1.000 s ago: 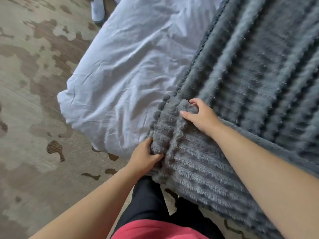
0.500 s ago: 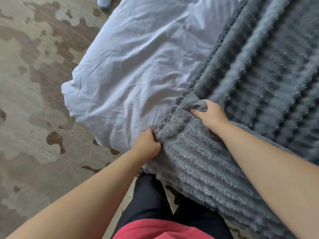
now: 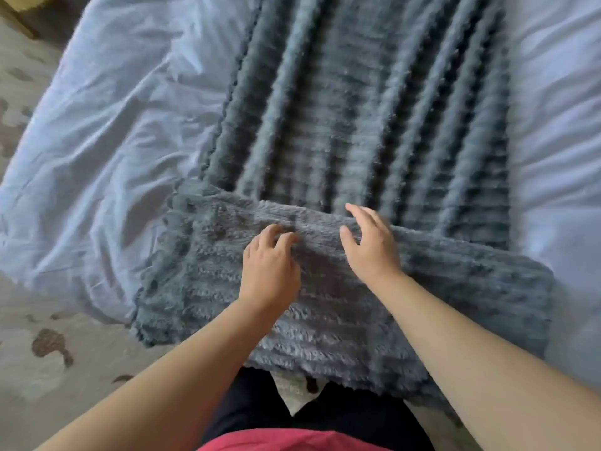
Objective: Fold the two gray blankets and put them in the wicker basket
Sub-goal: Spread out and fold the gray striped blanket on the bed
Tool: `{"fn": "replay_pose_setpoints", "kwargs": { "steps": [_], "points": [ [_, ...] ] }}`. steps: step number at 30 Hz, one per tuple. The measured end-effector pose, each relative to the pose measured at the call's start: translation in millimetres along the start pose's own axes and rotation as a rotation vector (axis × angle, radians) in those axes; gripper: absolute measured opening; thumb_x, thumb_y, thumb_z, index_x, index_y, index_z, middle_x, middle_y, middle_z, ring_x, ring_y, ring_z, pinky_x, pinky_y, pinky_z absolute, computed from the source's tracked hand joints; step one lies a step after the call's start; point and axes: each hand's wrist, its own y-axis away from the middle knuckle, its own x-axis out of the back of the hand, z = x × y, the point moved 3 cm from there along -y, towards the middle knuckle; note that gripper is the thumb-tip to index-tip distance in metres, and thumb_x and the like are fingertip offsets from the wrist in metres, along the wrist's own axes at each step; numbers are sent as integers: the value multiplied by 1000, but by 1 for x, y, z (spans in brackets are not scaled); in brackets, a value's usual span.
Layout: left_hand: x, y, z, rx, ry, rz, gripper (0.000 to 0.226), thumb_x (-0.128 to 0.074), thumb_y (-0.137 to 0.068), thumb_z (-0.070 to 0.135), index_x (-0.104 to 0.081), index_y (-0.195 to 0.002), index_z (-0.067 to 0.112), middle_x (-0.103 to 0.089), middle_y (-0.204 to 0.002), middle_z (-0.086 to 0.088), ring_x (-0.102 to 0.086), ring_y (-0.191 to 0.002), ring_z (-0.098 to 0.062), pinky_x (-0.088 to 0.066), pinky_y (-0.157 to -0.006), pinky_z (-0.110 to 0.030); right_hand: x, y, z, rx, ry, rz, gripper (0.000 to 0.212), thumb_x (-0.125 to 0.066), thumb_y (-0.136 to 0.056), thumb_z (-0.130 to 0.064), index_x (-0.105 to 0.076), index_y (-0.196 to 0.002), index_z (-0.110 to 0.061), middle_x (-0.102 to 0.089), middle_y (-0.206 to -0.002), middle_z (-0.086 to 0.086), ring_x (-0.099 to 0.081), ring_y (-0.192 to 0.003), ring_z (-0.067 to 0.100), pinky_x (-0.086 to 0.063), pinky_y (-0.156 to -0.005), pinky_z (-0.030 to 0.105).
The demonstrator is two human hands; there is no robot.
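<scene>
A gray ribbed fleece blanket (image 3: 364,118) lies as a long strip on the bed, running away from me. Its near end is turned back on itself into a thick folded band (image 3: 341,307) that hangs over the bed's edge. My left hand (image 3: 270,271) rests on top of that band near its far fold, fingers loosely bent and touching the pile. My right hand (image 3: 370,245) lies just beside it, fingers spread and relaxed over the fold line. Neither hand grips the fabric. Only one blanket is in view, and no wicker basket shows.
A wrinkled white sheet (image 3: 123,131) covers the bed on both sides of the blanket. Patterned beige and brown carpet (image 3: 42,353) lies to the left and below. A wooden furniture piece (image 3: 16,14) sits at the top left corner. My legs stand against the bed's edge.
Both hands let go of the blanket's left corner and moved right to the middle of the folded band. The view swung right, so the blanket now runs straight ahead.
</scene>
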Motion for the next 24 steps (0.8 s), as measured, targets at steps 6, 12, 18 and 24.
{"fn": "replay_pose_setpoints", "kwargs": {
  "steps": [6, 12, 18, 24],
  "points": [
    [-113, 3, 148, -144, -149, -337, 55, -47, -90, 35, -34, -143, 24, -24, -153, -9, -19, -141, -32, -17, -115, -47, 99, 77, 204, -323, 85, -258, 49, -52, -96, -32, -43, -144, -26, -34, -153, -10, -27, -142, 10, -20, -116, 28],
    [-168, -5, 209, 147, -280, -361, 67, -46, -88, 30, -18, -148, 18, 6, -158, -20, 7, -145, -37, 1, -115, -54, 159, 100, 295, -456, 67, 120, 59, -68, -86, -31, -47, -138, -14, -41, -143, 6, -37, -132, 25, -30, -108, 35],
    [-157, -43, 198, -41, -503, -294, 75, -52, -83, 56, -28, -145, 21, -34, -148, -11, -21, -141, -29, -5, -115, -56, 153, 79, 312, -886, -939, 17, 38, -79, -75, -23, -64, -108, -13, -69, -111, 6, -64, -102, 22, -51, -88, 34],
    [-115, -73, 180, -115, -313, -545, 18, -60, -84, 53, -57, -81, 35, -61, -90, 9, -60, -82, -13, -48, -70, -28, 168, 61, 290, -690, -970, -63, 18, -77, -74, -13, -69, -88, -21, -75, -92, -6, -66, -81, 2, -49, -71, 21]
  ]
}}
